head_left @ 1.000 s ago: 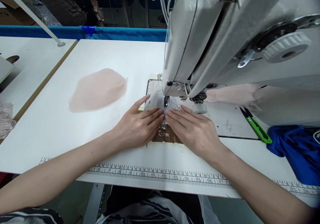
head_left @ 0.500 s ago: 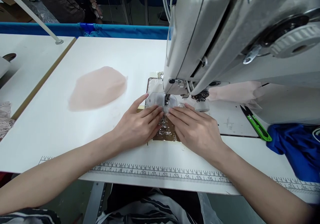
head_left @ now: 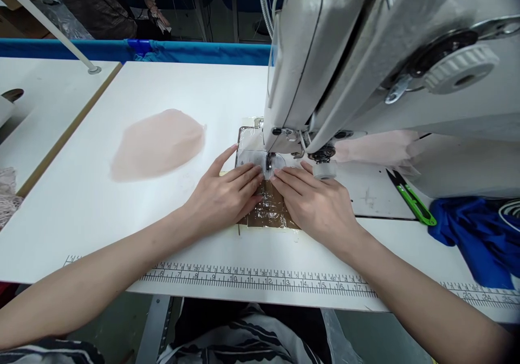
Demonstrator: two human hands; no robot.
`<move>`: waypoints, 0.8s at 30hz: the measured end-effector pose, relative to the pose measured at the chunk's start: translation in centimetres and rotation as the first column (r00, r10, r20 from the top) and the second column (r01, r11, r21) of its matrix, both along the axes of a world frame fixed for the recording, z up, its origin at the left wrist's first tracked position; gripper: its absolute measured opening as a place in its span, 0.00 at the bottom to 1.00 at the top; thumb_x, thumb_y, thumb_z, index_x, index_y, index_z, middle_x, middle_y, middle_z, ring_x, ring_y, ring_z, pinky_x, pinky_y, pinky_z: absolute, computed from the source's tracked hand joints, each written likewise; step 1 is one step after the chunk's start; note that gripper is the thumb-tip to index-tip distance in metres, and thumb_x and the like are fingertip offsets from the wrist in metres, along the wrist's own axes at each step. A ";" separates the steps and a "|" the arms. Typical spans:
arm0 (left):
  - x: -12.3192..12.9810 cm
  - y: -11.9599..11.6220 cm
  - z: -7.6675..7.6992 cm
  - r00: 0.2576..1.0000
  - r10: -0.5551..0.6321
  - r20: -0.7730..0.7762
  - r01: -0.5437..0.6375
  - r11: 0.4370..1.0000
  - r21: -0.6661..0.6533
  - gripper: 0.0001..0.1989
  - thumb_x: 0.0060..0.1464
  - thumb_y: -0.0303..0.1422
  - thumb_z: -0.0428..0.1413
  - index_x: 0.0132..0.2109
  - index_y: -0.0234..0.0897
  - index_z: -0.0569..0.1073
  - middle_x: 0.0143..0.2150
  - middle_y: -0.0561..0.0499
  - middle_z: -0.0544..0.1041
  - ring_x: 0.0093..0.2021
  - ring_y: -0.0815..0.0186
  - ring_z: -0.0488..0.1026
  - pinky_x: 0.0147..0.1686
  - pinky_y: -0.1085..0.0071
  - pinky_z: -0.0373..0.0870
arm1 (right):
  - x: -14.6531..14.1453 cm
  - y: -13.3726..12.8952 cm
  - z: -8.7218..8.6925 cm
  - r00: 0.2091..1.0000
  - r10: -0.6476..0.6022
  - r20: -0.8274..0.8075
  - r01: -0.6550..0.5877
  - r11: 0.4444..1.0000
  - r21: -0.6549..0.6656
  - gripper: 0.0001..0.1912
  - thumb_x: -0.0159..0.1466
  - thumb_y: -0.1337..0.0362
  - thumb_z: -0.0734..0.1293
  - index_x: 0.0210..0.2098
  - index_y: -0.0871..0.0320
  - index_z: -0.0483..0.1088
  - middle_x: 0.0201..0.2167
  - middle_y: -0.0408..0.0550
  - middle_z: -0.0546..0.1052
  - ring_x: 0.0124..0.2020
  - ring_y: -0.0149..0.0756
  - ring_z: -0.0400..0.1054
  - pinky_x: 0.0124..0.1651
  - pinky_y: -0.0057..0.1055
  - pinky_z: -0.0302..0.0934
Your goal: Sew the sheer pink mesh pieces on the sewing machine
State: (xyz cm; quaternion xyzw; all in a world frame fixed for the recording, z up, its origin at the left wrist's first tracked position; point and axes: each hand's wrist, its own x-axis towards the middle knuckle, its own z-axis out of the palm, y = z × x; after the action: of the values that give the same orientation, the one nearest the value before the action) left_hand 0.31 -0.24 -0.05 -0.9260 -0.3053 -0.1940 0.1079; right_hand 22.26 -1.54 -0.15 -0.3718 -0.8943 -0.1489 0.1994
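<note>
White worktable [head_left: 81, 212], printed ruler [head_left: 260, 281] along its near edge; blue barrier and dim room clutter lay behind it.

Item 1: sewing machine [head_left: 365, 66], grey-white, head overhanging the plate, handwheel to the right.

Item 2: small translucent piece [head_left: 260, 164], flat under the presser foot at the needle. I judged it sat there so the needle could work along it.

Item 3: left hand [head_left: 219, 201]. I logged its fingers as extended and flat, gripping nothing, tips pressing down on the piece's left side, thumb spread toward the plate.

Item 4: right hand [head_left: 317, 204]. Same flat, spread pose on the right side; fingertips nearly met the left hand's just before the needle. I took the paired pressure as a way to keep the thin material taut and steerable.

Item 5: brown glossy patch [head_left: 271, 212], taped to the table between both hands.

Item 6: pink fabric piece [head_left: 158, 144], lying alone, well apart to the left.

Item 7: green thread snips [head_left: 410, 199] and blue cloth [head_left: 475, 234], near each other at right.
</note>
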 end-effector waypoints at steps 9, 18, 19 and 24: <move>0.0 1.1 -0.4 0.999 0.028 0.041 -0.026 0.998 -0.055 0.16 0.66 0.35 0.50 0.55 0.33 0.74 0.54 0.44 0.78 0.55 0.58 0.75 0.69 0.44 0.52 | 0.1 0.9 -0.2 0.997 -0.060 0.056 0.060 0.998 -0.013 0.18 0.63 0.77 0.61 0.49 0.61 0.75 0.44 0.49 0.82 0.45 0.39 0.74 0.58 0.40 0.63; 0.0 1.7 -0.6 0.998 0.041 0.051 -0.037 0.996 -0.081 0.18 0.67 0.37 0.48 0.56 0.34 0.74 0.55 0.45 0.78 0.57 0.56 0.74 0.68 0.43 0.52 | 0.2 0.9 0.3 0.984 -0.113 0.136 0.116 0.993 -0.017 0.18 0.68 0.73 0.58 0.50 0.59 0.75 0.47 0.47 0.80 0.48 0.39 0.72 0.63 0.41 0.55; 0.0 1.7 -0.6 0.998 0.046 0.050 -0.041 0.995 -0.089 0.18 0.67 0.37 0.48 0.56 0.35 0.74 0.55 0.45 0.77 0.57 0.56 0.74 0.68 0.43 0.52 | 0.2 0.9 0.4 0.982 -0.121 0.143 0.125 0.992 -0.017 0.18 0.68 0.72 0.58 0.51 0.59 0.75 0.47 0.47 0.81 0.48 0.40 0.72 0.63 0.41 0.55; 0.0 1.7 -0.5 0.998 0.055 0.034 -0.051 0.993 -0.106 0.18 0.67 0.36 0.48 0.57 0.34 0.73 0.57 0.45 0.76 0.59 0.57 0.72 0.68 0.46 0.53 | 0.6 1.0 0.3 0.970 -0.177 0.168 0.176 0.984 0.019 0.18 0.67 0.72 0.59 0.53 0.61 0.73 0.41 0.49 0.82 0.45 0.40 0.72 0.58 0.41 0.59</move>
State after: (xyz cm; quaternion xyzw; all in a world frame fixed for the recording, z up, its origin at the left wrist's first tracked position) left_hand 0.32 1.46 -0.58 -0.9182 -0.3416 -0.1917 0.0585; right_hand 22.81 -0.55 0.17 -0.4355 -0.8711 -0.1988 0.1096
